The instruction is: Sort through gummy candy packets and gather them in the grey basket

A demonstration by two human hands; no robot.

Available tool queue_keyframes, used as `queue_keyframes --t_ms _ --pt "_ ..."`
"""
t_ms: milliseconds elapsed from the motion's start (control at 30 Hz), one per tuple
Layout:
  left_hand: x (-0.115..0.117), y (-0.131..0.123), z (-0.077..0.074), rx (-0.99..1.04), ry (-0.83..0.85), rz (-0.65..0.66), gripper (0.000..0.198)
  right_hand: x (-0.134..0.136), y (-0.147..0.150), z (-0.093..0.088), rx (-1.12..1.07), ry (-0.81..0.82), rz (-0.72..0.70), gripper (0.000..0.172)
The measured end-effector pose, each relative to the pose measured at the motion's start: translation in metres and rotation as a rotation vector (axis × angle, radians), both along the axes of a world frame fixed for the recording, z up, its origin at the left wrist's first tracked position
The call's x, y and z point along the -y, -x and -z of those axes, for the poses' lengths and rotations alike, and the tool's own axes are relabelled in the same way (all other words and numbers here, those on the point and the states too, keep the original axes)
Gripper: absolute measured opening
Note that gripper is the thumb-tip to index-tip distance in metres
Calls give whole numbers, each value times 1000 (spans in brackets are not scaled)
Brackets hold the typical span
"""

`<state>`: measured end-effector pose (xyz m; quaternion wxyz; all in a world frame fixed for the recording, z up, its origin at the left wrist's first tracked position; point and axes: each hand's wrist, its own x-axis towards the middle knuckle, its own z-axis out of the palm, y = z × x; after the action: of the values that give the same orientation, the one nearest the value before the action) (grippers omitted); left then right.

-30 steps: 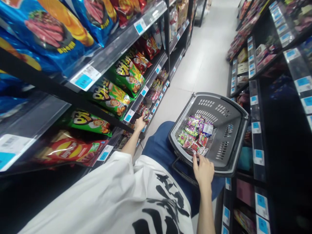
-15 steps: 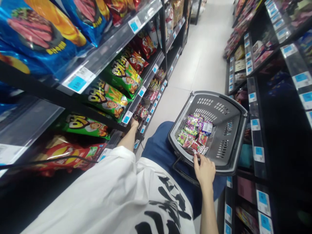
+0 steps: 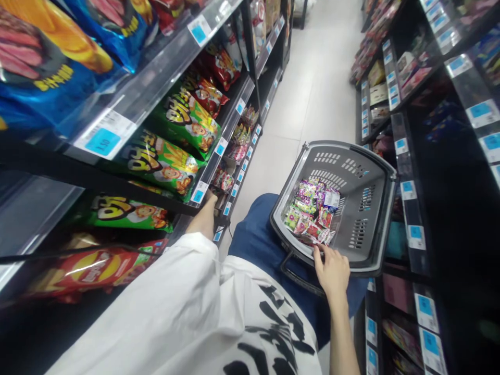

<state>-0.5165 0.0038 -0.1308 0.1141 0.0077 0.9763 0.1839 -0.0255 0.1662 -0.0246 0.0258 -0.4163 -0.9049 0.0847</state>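
Observation:
My left hand (image 3: 211,201) reaches into the low shelf on the left, beside small wrapped sweets (image 3: 223,179); the shelf above hides its fingers. Over the near rim of a grey shopping basket (image 3: 361,161) my right hand (image 3: 334,266) is closed, fingers curled to the inside. The basket rests tilted against my blue-clad leg, its black handle (image 3: 299,281) hanging on the near side. Several small colourful snack packets (image 3: 308,208) lie in its bottom.
Green snack bags (image 3: 164,165), blue chip bags (image 3: 47,73) and a red chip bag (image 3: 105,271) fill the left shelves. A black cable (image 3: 78,255) crosses at lower left. Dark shelves with blue price tags (image 3: 416,237) line the right side. A pale tiled floor (image 3: 312,78) runs ahead.
The view has shifted slightly, so the left shelves sit further left. My left hand has gone a little deeper beneath the shelf edge. My right hand stays on the basket rim.

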Motion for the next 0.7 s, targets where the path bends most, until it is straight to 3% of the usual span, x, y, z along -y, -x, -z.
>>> queue_keyframes --t_ms 100,333,533,700 --pt "-1 0 0 -25 38 23 46 2 0 -1 4 12 14 38" --pt "4 -2 2 -52 78 218 64 8 -1 0 3 -27 2 41" --pt "1 10 24 207 191 202 47 13 -2 5 -53 -37 -9 46" --pt "-2 21 40 302 254 180 41 11 -1 5 -66 -37 -9 51"
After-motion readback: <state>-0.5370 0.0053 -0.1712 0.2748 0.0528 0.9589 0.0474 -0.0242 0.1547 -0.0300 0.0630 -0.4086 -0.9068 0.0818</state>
